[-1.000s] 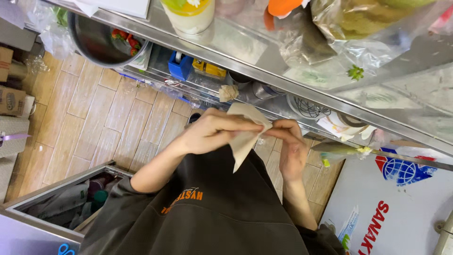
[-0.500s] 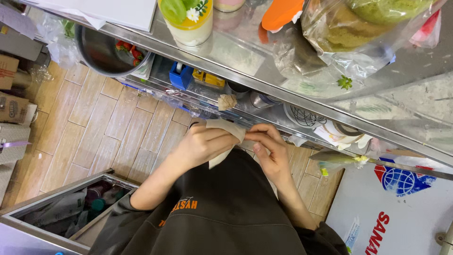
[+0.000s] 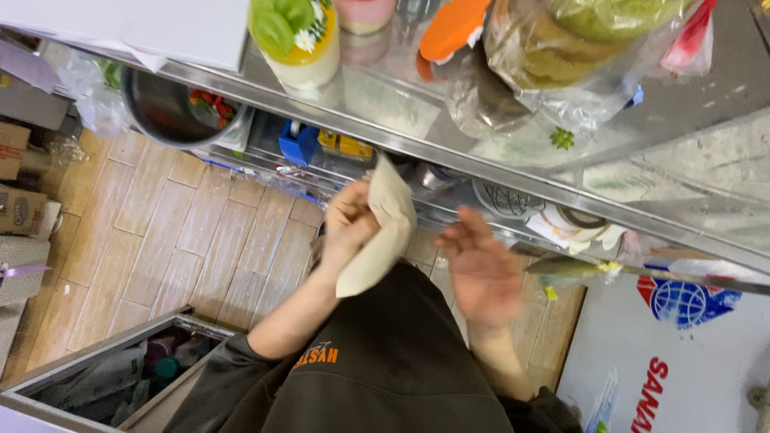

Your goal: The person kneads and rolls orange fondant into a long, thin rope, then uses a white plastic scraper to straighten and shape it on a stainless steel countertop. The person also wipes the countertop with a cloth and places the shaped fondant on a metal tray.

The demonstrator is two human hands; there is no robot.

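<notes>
Standing beside the steel table [image 3: 449,152], an onlooker records the following.

Item 1: left hand [image 3: 349,228]. Fingers clamped on a beige cloth [image 3: 383,232], which is bunched in the fist, rises above the knuckles and hangs down past the wrist. The cloth is held in the air just below the table edge, in front of the person's dark top [image 3: 385,369].

Item 2: right hand [image 3: 481,269]. Fingers spread apart, palm showing, holding nothing; blurred. It is near the cloth but not touching it.

Item 3: table top. Carries a jar with a green and yellow label [image 3: 298,36], an orange object [image 3: 451,28], and a clear plastic bag [image 3: 561,56] of greenish contents. A dark round bowl [image 3: 164,108] with something red inside sits at the edge.

Item 4: lower shelf. Holds a blue box [image 3: 298,143], a yellow packet [image 3: 345,146] and a wire whisk or rack [image 3: 505,200], partly hidden.

Item 5: floor. Wood-pattern tiles [image 3: 160,232], cardboard boxes [image 3: 20,180] to one side, and an open bin [image 3: 120,377] with dark items in it.

Progress, as a judgement: the cloth is gathered in one hand only, so the handling of the cloth looks about done; the cloth has not been put down anywhere.
</notes>
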